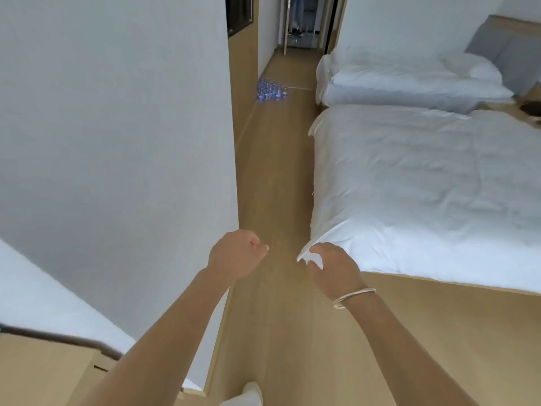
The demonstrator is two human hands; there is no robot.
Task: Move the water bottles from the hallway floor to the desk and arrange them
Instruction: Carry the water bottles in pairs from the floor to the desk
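Note:
Several small water bottles [270, 89] with blue labels stand clustered on the wooden hallway floor far ahead, close to the left wall. Both my arms reach forward, well short of them. My left hand [237, 253] is curled into a loose fist with the thumb forward and holds nothing. My right hand [335, 269], with a silver bangle on the wrist, is at the corner of the near bed's white duvet [409, 186]. That corner covers its fingertips, so I cannot tell whether it grips the fabric or only brushes it.
A white wall [117, 127] lines the left side of a narrow wooden floor strip [272, 177]. Two white beds fill the right, the far bed [409, 80] behind the near one. A wooden furniture top [44, 373] sits lower left. A person's legs [297, 22] stand in the far doorway.

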